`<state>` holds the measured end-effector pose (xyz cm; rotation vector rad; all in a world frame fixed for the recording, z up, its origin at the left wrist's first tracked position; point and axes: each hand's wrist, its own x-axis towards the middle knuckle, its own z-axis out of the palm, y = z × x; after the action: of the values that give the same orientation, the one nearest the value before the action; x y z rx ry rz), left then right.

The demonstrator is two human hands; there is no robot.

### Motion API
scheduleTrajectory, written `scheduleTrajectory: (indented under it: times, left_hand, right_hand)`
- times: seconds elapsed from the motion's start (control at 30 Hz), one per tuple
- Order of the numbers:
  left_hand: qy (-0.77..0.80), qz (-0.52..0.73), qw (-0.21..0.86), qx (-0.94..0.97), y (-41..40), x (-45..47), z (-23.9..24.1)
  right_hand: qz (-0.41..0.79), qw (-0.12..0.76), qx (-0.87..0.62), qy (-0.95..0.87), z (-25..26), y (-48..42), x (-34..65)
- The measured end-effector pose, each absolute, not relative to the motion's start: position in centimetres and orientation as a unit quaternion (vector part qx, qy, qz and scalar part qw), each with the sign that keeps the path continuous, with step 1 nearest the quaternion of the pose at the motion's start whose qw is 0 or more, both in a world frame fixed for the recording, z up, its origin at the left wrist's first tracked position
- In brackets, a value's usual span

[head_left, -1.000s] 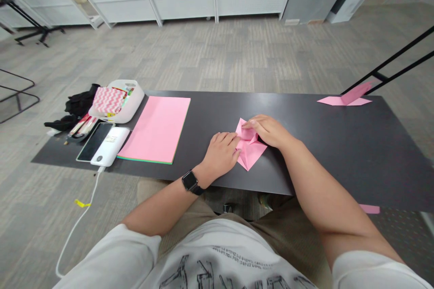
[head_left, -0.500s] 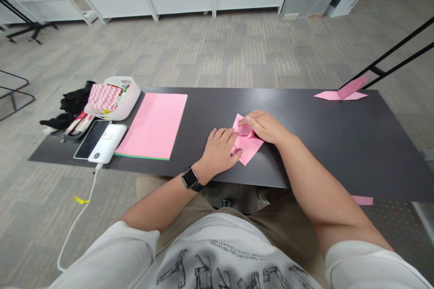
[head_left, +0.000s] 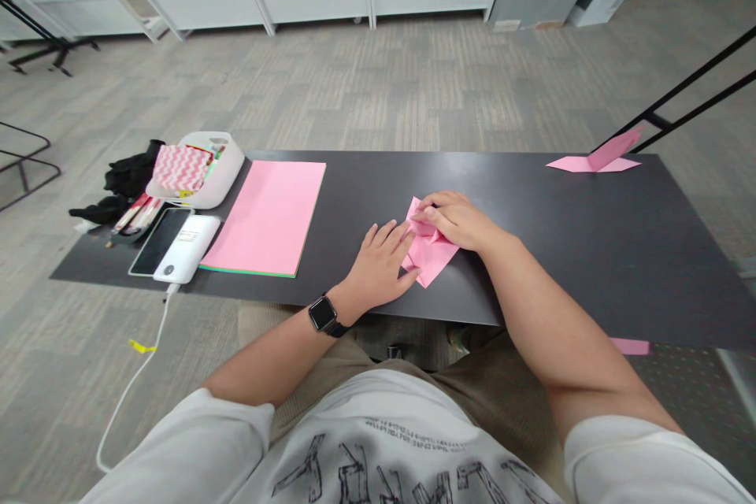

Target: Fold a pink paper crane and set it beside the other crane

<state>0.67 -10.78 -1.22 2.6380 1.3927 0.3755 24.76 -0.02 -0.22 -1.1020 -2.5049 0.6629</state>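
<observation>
A partly folded pink paper (head_left: 430, 256) lies on the black table (head_left: 567, 236) in front of me. My left hand (head_left: 381, 264) rests flat on its left side, fingers stretched out and a little apart. My right hand (head_left: 457, 219) covers the paper's upper part, fingers curled, the fingertips pinching a raised flap near the top corner. A dark watch sits on my left wrist.
A stack of pink sheets (head_left: 268, 216) lies to the left. Beyond it are a phone (head_left: 157, 241), a white power bank (head_left: 186, 249) with a cable, a white tray (head_left: 206, 173) of supplies and pens. Another folded pink piece (head_left: 596, 161) sits at the far right corner.
My left hand has opened from a loose curl to flat, spread fingers on the paper. My right hand's fingertips have curled tighter on the flap. The view shifted slightly down.
</observation>
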Motion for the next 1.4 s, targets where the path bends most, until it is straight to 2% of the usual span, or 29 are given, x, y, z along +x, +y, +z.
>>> scheduleTrajectory:
  times: [0.2,0.6,0.87,1.4]
  left_hand:
    - [0.350,0.121,0.084,0.925,-11.5,-0.3,-1.3]
    - [0.302,0.068,0.093,0.946,-11.1,-2.0,-1.5]
    - [0.254,0.070,0.089,0.961,-7.3,-2.6,-1.0]
    - [0.231,0.049,0.103,0.966,-6.4,-3.7,-1.2]
  right_hand:
    - [0.234,0.162,-0.387,-0.877,-0.3,-0.1,24.8]
    - [0.234,0.155,-0.413,-0.866,-0.2,0.0,24.9]
    - [0.229,0.167,-0.453,-0.845,0.0,1.0,25.4]
    - [0.220,0.161,-0.462,-0.844,-0.3,0.7,25.4]
